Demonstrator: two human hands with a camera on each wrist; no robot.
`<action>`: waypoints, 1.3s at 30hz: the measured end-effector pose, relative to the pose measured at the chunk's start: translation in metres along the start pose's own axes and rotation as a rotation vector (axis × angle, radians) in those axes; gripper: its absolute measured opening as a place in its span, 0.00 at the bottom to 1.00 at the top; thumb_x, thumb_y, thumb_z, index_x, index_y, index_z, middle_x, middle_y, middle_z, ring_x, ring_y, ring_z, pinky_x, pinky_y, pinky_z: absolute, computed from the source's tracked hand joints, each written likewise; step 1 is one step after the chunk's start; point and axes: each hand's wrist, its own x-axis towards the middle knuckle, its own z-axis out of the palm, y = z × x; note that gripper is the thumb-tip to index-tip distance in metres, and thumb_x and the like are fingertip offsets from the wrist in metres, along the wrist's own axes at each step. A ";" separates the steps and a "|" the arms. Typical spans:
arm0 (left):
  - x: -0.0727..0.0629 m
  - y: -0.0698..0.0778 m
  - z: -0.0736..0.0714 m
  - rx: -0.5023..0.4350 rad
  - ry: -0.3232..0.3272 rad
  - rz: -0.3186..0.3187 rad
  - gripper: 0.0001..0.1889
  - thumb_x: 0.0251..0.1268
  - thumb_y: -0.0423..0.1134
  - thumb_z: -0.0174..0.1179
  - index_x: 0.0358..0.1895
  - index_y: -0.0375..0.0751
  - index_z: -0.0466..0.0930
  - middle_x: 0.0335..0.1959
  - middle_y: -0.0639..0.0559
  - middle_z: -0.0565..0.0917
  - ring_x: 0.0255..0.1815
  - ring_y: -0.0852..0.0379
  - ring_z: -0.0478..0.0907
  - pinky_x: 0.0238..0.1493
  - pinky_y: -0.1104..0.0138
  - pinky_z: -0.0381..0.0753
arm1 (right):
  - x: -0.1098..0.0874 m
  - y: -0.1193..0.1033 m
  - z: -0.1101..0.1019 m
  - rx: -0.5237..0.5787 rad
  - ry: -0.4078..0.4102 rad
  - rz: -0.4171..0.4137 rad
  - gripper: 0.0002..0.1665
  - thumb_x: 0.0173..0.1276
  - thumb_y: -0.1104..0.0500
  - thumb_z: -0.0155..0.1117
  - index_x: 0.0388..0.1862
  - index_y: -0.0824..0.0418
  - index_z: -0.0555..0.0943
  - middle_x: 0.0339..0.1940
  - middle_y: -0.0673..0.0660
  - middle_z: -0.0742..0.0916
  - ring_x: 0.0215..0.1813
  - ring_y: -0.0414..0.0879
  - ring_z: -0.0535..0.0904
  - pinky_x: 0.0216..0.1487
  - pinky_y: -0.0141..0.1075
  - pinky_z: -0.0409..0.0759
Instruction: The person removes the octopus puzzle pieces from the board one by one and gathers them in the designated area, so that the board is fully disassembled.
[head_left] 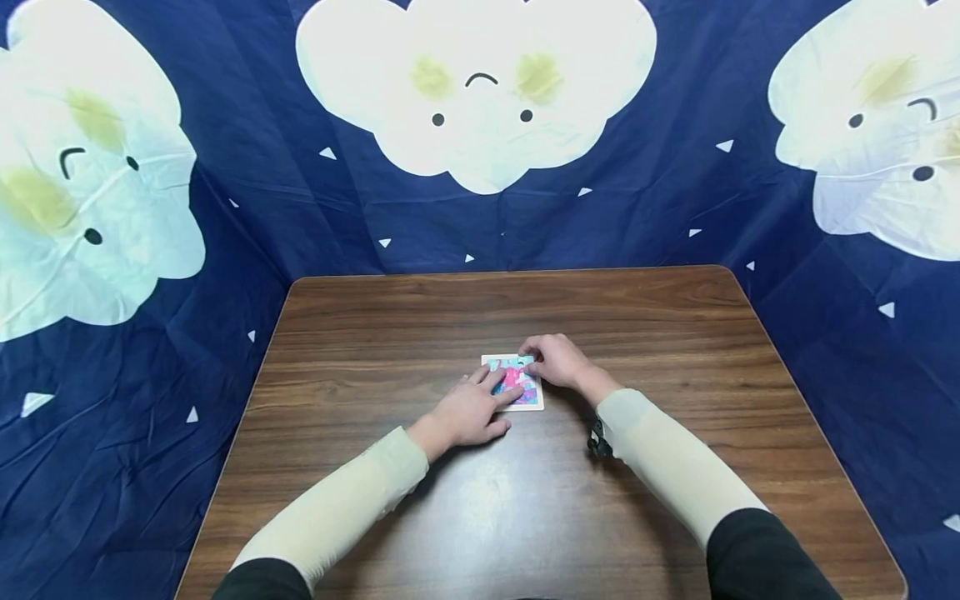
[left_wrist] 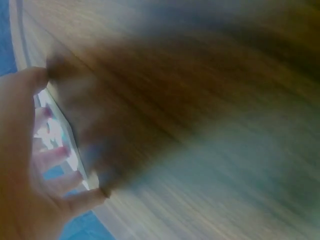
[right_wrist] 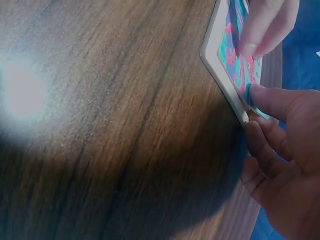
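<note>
A small square puzzle board (head_left: 534,407) with a white border and a pink, blue and purple picture lies flat on the table. My left hand (head_left: 468,410) rests over its left side, fingers spread and fairly straight across the picture. At the far right corner my right hand (head_left: 558,360) pinches a thin, colourful puzzle piece (right_wrist: 259,113) between thumb and finger. In the right wrist view that piece tilts up at the board's edge, and the left fingers (right_wrist: 260,30) press on the picture beside it. The left hand covers part of the picture.
The brown wood-grain table (head_left: 360,333) has rounded corners. Behind it and at both sides hangs a dark blue cloth (head_left: 420,225) printed with white clouds. A small black object (head_left: 598,440) shows by the right wrist.
</note>
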 end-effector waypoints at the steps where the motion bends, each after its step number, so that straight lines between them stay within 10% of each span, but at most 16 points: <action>1: 0.000 0.000 -0.001 0.002 -0.006 -0.003 0.34 0.73 0.62 0.51 0.80 0.64 0.61 0.81 0.39 0.61 0.79 0.31 0.59 0.68 0.37 0.72 | 0.000 0.000 -0.001 0.006 0.002 0.003 0.14 0.66 0.59 0.74 0.50 0.56 0.87 0.38 0.51 0.90 0.42 0.44 0.84 0.50 0.44 0.82; 18: -0.006 0.002 -0.004 -0.005 0.000 -0.036 0.35 0.72 0.64 0.53 0.80 0.64 0.62 0.81 0.40 0.60 0.80 0.33 0.57 0.70 0.38 0.70 | -0.003 0.003 -0.005 0.212 0.072 0.015 0.06 0.65 0.61 0.74 0.40 0.59 0.89 0.32 0.49 0.90 0.37 0.40 0.84 0.47 0.39 0.82; 39: 0.003 0.002 -0.002 -0.009 -0.040 -0.037 0.38 0.69 0.69 0.56 0.80 0.66 0.62 0.82 0.40 0.59 0.80 0.32 0.58 0.69 0.38 0.71 | -0.010 0.004 0.003 0.138 0.147 0.054 0.05 0.67 0.60 0.73 0.41 0.58 0.90 0.33 0.49 0.91 0.40 0.44 0.86 0.51 0.45 0.82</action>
